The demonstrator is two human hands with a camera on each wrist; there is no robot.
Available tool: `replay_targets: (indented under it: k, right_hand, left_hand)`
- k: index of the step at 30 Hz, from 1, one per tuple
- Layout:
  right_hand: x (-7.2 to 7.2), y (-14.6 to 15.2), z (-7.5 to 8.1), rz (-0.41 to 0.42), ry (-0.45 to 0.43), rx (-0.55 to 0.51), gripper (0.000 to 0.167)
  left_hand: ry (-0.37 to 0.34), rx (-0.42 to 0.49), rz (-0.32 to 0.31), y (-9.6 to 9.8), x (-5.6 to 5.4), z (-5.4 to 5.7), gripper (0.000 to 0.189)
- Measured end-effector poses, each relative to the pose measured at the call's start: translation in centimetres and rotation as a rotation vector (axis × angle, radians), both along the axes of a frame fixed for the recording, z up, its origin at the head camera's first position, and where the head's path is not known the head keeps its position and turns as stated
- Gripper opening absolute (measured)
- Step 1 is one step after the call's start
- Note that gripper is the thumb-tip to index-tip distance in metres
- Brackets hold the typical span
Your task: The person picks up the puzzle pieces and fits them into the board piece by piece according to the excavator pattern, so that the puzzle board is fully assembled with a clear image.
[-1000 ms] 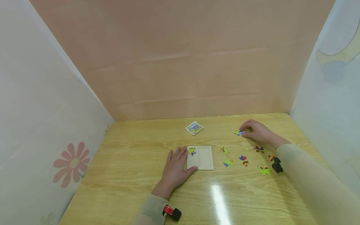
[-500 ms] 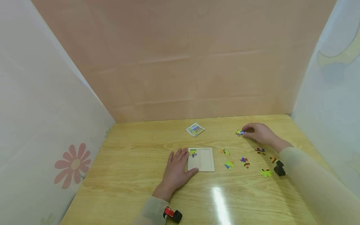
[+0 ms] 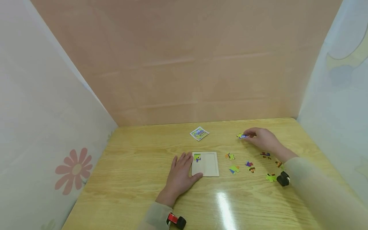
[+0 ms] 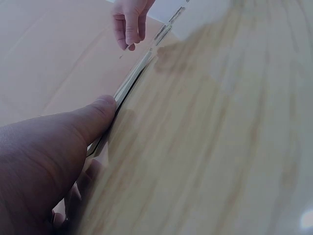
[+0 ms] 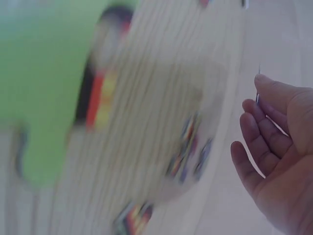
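Note:
Between thumb and fingers, my right hand (image 3: 262, 140) pinches a yellow-and-blue jigsaw puzzle piece (image 3: 241, 136) above the back right of the table. In the right wrist view, the piece shows only as a thin edge at the fingertips of the right hand (image 5: 274, 129). My left hand (image 3: 180, 174) lies with spread fingers at the left side of a square puzzle tray (image 3: 212, 172). Its thumb rests along the tray's near edge, as the left wrist view also shows with the tray (image 4: 132, 81). One green, yellow and blue puzzle piece (image 3: 197, 157) sits in the tray's upper left corner.
Right of the tray lie several loose pieces, among them a green-blue piece (image 3: 234, 169), a red-blue piece (image 3: 249, 166) and a green piece (image 3: 271, 177). A square picture card (image 3: 199, 133) lies behind the tray. Walls border the table (image 3: 138, 159) at left, right and back.
My right hand has shifted slightly left and nearer with the pinched puzzle piece over the last half second. The left hand and the tray stay in place.

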State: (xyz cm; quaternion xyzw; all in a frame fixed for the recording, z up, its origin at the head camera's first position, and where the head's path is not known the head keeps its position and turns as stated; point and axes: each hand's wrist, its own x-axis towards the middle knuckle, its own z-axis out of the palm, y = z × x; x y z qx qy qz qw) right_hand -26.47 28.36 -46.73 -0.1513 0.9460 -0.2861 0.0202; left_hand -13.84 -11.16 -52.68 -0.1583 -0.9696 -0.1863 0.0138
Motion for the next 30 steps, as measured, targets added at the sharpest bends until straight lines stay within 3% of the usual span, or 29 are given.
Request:
replay_targets:
  k: [17, 30]
  right_hand:
    - [3.1, -6.7, 0.4, 0.043, 0.038, -0.044, 0.029]
    - [4.4, -10.0, -0.2, 0.077, 0.054, -0.065, 0.029]
  left_hand:
    - [-0.014, -0.016, 0.018, -0.3, 0.4, -0.2, 0.092]
    - [0.012, 0.0, 0.007, -0.2, 0.5, -0.6, 0.092]
